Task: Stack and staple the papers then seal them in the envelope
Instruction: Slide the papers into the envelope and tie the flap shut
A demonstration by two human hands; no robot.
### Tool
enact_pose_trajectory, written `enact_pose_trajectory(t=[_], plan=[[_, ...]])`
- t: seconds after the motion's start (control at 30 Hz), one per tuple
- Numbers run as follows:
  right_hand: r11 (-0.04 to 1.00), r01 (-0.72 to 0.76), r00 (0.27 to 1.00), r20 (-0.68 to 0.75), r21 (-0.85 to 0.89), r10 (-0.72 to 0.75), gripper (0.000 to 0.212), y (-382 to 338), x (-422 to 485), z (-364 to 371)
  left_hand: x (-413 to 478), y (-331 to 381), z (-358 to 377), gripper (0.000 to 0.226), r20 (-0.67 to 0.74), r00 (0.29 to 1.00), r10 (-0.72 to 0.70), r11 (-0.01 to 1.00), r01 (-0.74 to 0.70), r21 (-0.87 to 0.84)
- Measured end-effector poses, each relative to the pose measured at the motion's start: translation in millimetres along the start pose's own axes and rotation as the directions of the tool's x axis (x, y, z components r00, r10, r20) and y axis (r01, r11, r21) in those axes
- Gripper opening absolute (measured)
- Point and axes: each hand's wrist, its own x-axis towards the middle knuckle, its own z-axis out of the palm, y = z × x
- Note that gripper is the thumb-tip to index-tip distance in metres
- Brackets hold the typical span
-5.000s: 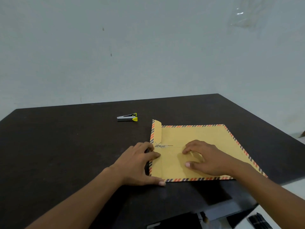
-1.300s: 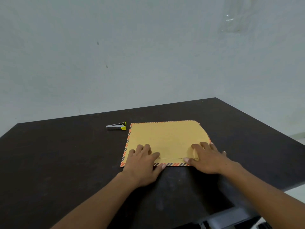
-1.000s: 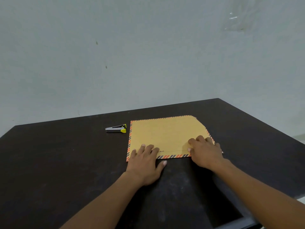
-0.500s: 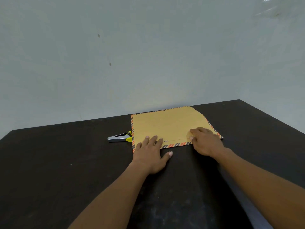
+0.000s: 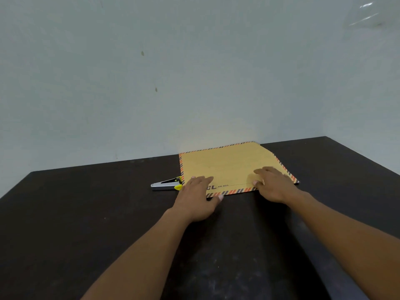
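Between hands (image 5: 234, 191) — envelope (image 5: 227, 167) print reads "AIR MAIL".

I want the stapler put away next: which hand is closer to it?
Left. The left hand rests on the envelope's near left corner, right beside the stapler. The right hand rests on the envelope's near right part, farther off.

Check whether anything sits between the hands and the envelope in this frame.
Nothing visible does. The left hand and right hand both rest flat directly on the near edge of the envelope. The stapler lies on the table beside the envelope's left edge, left of both hands, not in the way.
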Motion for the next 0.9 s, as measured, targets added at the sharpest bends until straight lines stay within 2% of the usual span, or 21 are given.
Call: enact_pose_trajectory(t=[0.07, 0.13, 0.23, 0.33, 0.5, 0.63, 0.9], plan=[[0.996, 0.068, 0.995, -0.080, 0.062, -0.063, 0.046, -23, -5, -2, -7, -11, -12, 0.069, -0.060, 0.998, 0.003, 1.000, -0.002, 0.024], [0.968, 0.209, 0.975, -0.107, 0.141, -0.195, 0.042, -56, -8, -3, -16, -25, -27, 0.066, -0.101, 0.995, -0.019, 0.999, 0.024, 0.044], [0.912, 0.374, 0.927, -0.079, 0.167, -0.365, 0.038, -115, -10, 3, -35, -55, -50, 0.064, -0.134, 0.986, -0.101, 0.994, 0.106, 0.037], [0.873, 0.463, 0.886, -0.047, 0.154, -0.461, 0.033, -166, -5, 17, -56, -92, -67, 0.063, -0.152, 0.971, -0.183, 0.982, 0.187, 0.011], [0.879, 0.476, 0.879, 0.018, 0.042, -0.477, 0.028, -206, 9, 49, -82, -142, -81, 0.063, -0.115, 0.942, -0.317, 0.948, 0.317, -0.014], [0.880, 0.470, 0.879, -0.055, -0.067, -0.474, 0.017, -221, 21, 59, -81, -164, -84, 0.063, -0.088, 0.936, -0.342, 0.939, 0.344, 0.007], [0.928, 0.369, 0.904, -0.257, 0.061, -0.342, 0.026, -271, 47, 68, -39, -174, -85, 0.049, -0.074, 0.937, -0.340, 0.934, 0.346, 0.090]])
